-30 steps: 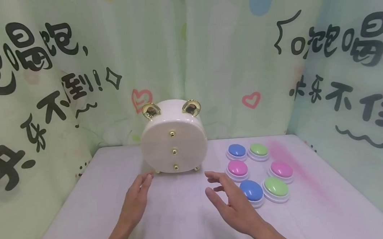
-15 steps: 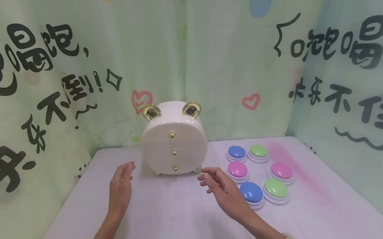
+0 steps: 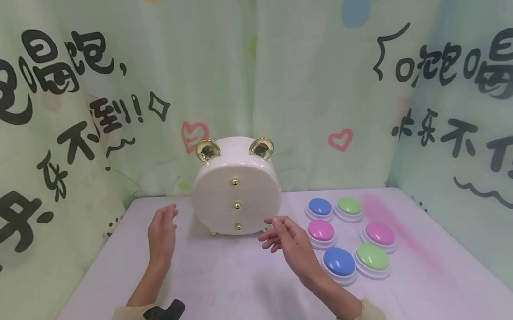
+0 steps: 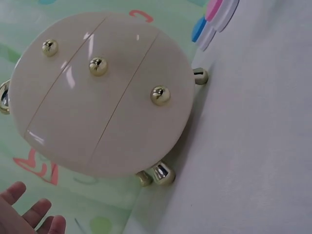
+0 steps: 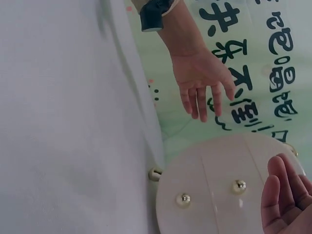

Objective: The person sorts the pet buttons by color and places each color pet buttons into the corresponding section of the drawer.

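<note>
A round white drawer box (image 3: 236, 195) with gold ears, gold feet and three gold knobs stands at the back of the table. The left wrist view shows two seams across its face, dividing the drawers (image 4: 97, 92). My left hand (image 3: 162, 237) hovers to the left of the box, fingers extended and holding nothing; the right wrist view catches this left hand (image 5: 202, 78) with its palm showing. To the box's front right, my right hand (image 3: 292, 247) is raised with relaxed fingers, nothing in them. Its fingertips overlap the box's lower right edge in the head view.
Several round push buttons in blue, green and pink, such as the blue button (image 3: 339, 262), stand on the right of the white-covered table (image 3: 229, 297). A pale green curtain (image 3: 296, 80) with black lettering encloses the back and sides.
My left hand has drawn away leftward from the box's foot and risen. The right hand has shifted a little left and up. The box and buttons stay in place.
</note>
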Motion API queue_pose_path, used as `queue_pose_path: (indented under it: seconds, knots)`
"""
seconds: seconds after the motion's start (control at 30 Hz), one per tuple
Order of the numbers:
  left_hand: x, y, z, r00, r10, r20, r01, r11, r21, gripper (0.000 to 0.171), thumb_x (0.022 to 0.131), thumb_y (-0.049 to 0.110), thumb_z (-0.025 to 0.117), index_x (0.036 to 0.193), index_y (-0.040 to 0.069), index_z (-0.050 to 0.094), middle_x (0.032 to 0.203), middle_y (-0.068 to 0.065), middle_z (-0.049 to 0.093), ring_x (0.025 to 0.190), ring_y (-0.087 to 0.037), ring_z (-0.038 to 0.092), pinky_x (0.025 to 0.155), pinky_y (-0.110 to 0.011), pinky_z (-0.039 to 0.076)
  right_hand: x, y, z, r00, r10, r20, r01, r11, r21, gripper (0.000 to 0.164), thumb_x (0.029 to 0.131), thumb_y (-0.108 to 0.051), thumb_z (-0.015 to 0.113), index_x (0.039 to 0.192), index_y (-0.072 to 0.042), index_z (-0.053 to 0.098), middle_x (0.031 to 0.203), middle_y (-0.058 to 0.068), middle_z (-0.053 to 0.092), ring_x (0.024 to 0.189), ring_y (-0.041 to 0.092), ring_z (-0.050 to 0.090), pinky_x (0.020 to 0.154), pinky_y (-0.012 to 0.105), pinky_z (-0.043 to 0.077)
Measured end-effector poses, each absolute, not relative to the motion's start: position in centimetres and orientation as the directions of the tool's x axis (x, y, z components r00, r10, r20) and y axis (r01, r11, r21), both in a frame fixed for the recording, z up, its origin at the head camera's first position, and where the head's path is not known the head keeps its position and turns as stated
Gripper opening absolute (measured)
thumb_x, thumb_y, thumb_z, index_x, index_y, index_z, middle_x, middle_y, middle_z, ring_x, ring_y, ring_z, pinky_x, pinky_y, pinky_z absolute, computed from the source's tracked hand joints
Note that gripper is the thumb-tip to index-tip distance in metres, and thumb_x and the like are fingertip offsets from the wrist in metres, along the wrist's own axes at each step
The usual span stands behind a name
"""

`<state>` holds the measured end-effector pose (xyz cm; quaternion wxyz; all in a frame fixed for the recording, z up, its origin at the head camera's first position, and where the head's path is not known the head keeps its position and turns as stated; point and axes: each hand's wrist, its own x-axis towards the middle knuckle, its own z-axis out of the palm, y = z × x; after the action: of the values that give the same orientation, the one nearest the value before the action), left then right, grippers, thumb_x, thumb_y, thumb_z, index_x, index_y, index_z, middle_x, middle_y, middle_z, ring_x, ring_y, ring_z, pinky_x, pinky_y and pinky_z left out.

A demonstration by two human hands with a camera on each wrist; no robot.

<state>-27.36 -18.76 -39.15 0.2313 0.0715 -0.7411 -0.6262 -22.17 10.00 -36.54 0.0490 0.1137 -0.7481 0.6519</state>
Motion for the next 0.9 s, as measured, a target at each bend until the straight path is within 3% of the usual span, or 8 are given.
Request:
queue_pose_path:
  seconds: [0.13, 0.37, 0.53, 0.77, 0.9]
  knots:
    - [-28.6, -19.1, -39.2, -0.872, -0.404, 0.276, 0.205, 0.211, 0.956, 0.051, 0.108, 0.042, 0.042, 0.137, 0.002, 0.056, 0.137, -0.020, 0.060, 0.128, -0.027, 0.053, 0.100, -0.038, 0.045, -22.9, 9.4, -36.9, -0.969, -0.110, 0.222, -0.234, 0.115, -0.965, 0.039, 0.110, -0.034, 0.046, 0.127, -0.003, 0.063, 0.097, 0.012, 0.075, 0.086, 0.022, 0.071, 0.075, 0.025, 0.057]
    - [-30.0, -19.4, -38.9, -0.861, -0.342, 0.376, 0.291, 0.275, 0.917, 0.048, 0.109, 0.037, 0.044, 0.144, 0.006, 0.054, 0.147, -0.019, 0.055, 0.139, -0.035, 0.046, 0.112, -0.052, 0.037, -23.8, 8.7, -37.0, -0.963, -0.106, 0.247, -0.259, 0.114, -0.959, 0.039, 0.111, -0.033, 0.044, 0.127, -0.001, 0.061, 0.097, 0.013, 0.075, 0.084, 0.021, 0.070, 0.078, 0.030, 0.058]
    - [-30.8, -19.1, -38.3, -0.834, -0.293, 0.467, 0.361, 0.351, 0.864, 0.046, 0.109, 0.034, 0.044, 0.145, 0.006, 0.055, 0.148, -0.018, 0.053, 0.139, -0.034, 0.046, 0.109, -0.051, 0.039, -24.7, 7.9, -37.0, -0.956, -0.101, 0.277, -0.288, 0.119, -0.950, 0.042, 0.110, -0.034, 0.047, 0.127, 0.003, 0.059, 0.095, 0.014, 0.074, 0.083, 0.021, 0.070, 0.077, 0.028, 0.058]
    - [-32.3, -18.7, -38.2, -0.730, -0.193, 0.656, 0.485, 0.530, 0.696, 0.040, 0.106, 0.022, 0.050, 0.140, 0.001, 0.058, 0.142, -0.022, 0.056, 0.131, -0.038, 0.047, 0.101, -0.054, 0.043, -25.9, 6.4, -36.6, -0.935, -0.084, 0.344, -0.353, 0.149, -0.924, 0.042, 0.109, -0.036, 0.050, 0.124, 0.002, 0.060, 0.091, 0.013, 0.074, 0.081, 0.021, 0.070, 0.076, 0.033, 0.057]
    - [-32.8, -18.6, -38.3, -0.683, -0.181, 0.708, 0.515, 0.568, 0.642, 0.039, 0.105, 0.020, 0.051, 0.138, 0.001, 0.060, 0.138, -0.024, 0.059, 0.127, -0.041, 0.049, 0.103, -0.055, 0.039, -26.4, 5.7, -36.5, -0.924, -0.082, 0.373, -0.382, 0.190, -0.904, 0.040, 0.108, -0.037, 0.050, 0.123, -0.002, 0.061, 0.090, 0.008, 0.074, 0.081, 0.021, 0.070, 0.075, 0.035, 0.057]
